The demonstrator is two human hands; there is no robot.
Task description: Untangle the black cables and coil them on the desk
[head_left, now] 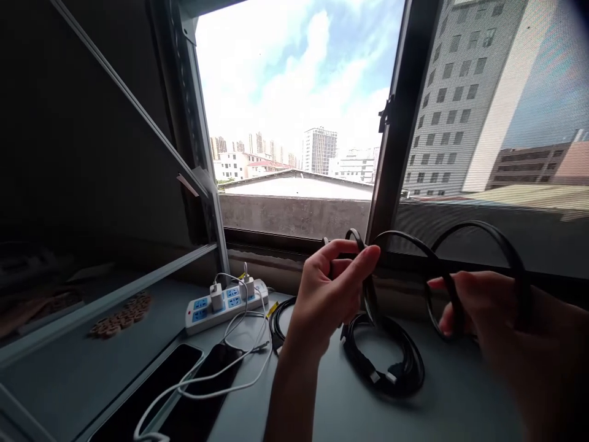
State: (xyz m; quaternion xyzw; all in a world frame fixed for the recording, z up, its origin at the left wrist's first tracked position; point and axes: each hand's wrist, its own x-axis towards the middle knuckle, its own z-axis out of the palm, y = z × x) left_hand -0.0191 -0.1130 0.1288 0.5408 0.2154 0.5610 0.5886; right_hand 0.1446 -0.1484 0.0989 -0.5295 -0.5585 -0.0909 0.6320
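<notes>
A black cable runs in loose loops between my two hands, above the table. My left hand pinches it between thumb and fingers near the middle of the view. On the right, my right hand has its fingers closed round the cable, with loops passing over the back of it; this hand is dark and a little blurred. Beneath the hands lies a coiled black cable, its plug ends showing inside the ring. Another black coil is partly hidden behind my left forearm.
A white power strip with plugged-in chargers stands near the window wall. White charging cables trail over dark phone-like slabs at lower left. A metal frame crosses the left side, by a pile of small brown pieces.
</notes>
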